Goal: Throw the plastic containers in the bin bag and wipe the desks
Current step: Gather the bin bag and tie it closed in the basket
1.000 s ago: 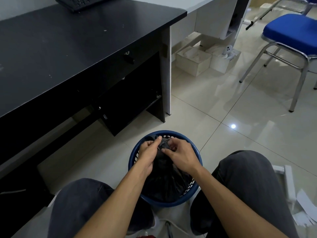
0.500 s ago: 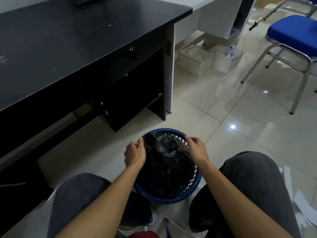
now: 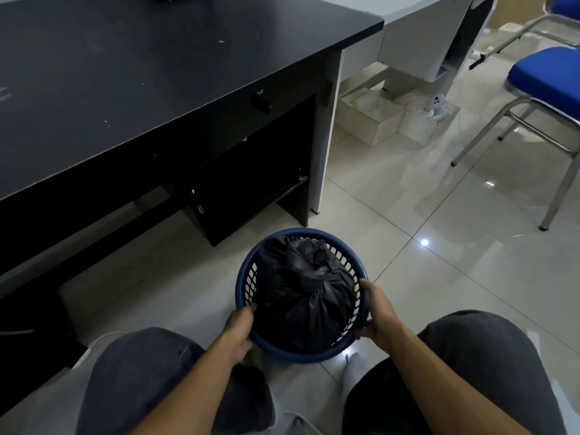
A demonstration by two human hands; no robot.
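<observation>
A black bin bag (image 3: 301, 287), knotted shut at its top, fills a round blue plastic basket (image 3: 248, 277) on the tiled floor between my knees. My left hand (image 3: 240, 329) grips the basket's near left rim, fingers curled over the edge. My right hand (image 3: 375, 309) holds the right rim the same way. The basket tilts slightly towards me. No plastic containers are visible; the bag's contents are hidden. The black desk (image 3: 150, 73) stretches across the upper left, its top dusty with pale specks.
A white desk (image 3: 417, 32) stands behind the black one. Two pale boxes (image 3: 370, 117) and a small white device sit on the floor beneath it. A blue-seated metal chair (image 3: 546, 80) is at right. My dark-trousered knees frame the bottom.
My hands left the knot on the bag, moved outward and then down to the basket's near rim. The basket now tilts toward me and the view has shifted closer.
</observation>
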